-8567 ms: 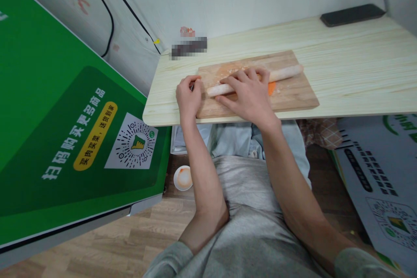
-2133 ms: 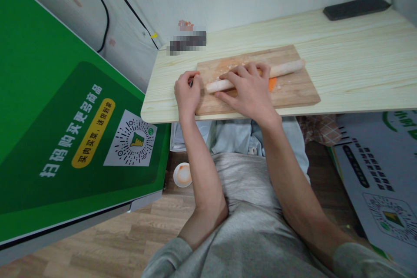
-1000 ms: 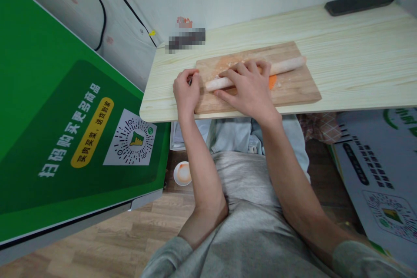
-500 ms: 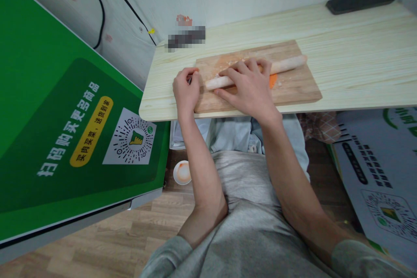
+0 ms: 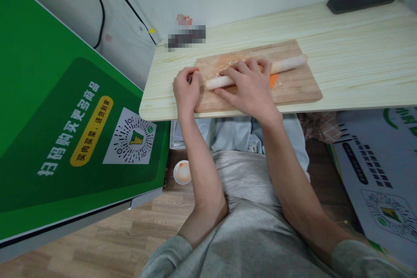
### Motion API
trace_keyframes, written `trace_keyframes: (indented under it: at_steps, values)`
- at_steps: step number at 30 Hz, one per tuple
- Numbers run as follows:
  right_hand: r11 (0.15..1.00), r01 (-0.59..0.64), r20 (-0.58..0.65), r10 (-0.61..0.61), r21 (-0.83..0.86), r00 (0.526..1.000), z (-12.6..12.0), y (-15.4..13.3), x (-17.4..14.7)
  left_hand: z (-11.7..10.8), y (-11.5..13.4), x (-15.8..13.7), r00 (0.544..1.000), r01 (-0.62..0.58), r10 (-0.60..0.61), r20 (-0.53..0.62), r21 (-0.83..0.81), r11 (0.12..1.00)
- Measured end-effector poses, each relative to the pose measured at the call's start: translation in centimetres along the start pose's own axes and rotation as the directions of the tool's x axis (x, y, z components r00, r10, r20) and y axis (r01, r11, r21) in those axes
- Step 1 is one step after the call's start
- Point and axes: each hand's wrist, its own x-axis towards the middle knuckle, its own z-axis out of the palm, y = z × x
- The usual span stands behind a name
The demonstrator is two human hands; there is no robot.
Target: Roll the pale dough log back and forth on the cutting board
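A pale, flour-dusted rolling pin (image 5: 288, 64) lies slantwise across the wooden cutting board (image 5: 298, 89). My right hand (image 5: 250, 84) is over its left half, fingers across the far side and thumb on the near side. Under that hand, a flat piece of orange dough (image 5: 273, 81) peeks out, mostly hidden. Beside the board's left edge, my left hand (image 5: 187, 91) is closed in a pinch near the pin's left end. Whatever its fingertips hold, if anything, is hidden.
The board rests on a light wood-grain table (image 5: 358, 52). A black phone (image 5: 361, 1) lies at the back right, and a blurred-out dark object (image 5: 186, 37) at the back left. A green panel (image 5: 74, 139) stands left; a white bowl (image 5: 183, 172) sits below the table.
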Motion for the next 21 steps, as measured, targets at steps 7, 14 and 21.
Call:
trace_keyframes:
  at_steps: [7,14,21]
  values:
    - [0.999,0.007,-0.025,-0.006,0.042,1.0,0.07,0.07,-0.01,-0.18,0.24,0.07,1.0,0.026,-0.026,0.018,-0.015,1.0]
    - [0.998,0.006,-0.025,-0.005,0.06,1.0,0.2,0.17,-0.05,-0.23,0.39,0.08,0.999,0.041,-0.041,0.022,-0.027,0.999]
    - [1.0,0.011,-0.018,-0.011,0.013,1.0,0.06,0.07,-0.04,-0.15,0.22,0.01,1.0,0.001,-0.001,0.015,0.001,1.0]
